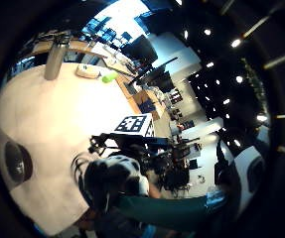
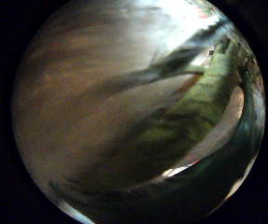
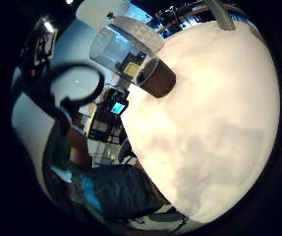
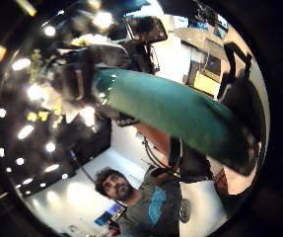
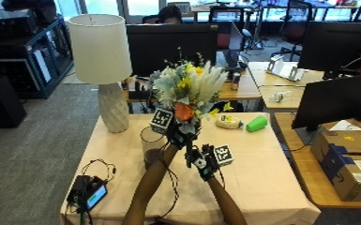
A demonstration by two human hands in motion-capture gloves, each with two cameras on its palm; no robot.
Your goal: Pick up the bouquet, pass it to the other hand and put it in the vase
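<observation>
Upright bouquet [image 5: 188, 86] of pale plumes, yellow and orange blooms; left hand [image 5: 180, 131] and right hand [image 5: 203, 161] grip its green stem.

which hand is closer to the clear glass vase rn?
Left. The left hand, gripping the bouquet, is right beside the clear glass vase. The right hand holds the stem's lower end, farther off.

A clear glass vase [image 5: 150, 146] stands on the matt cloth-covered table [image 5: 261, 164].
</observation>
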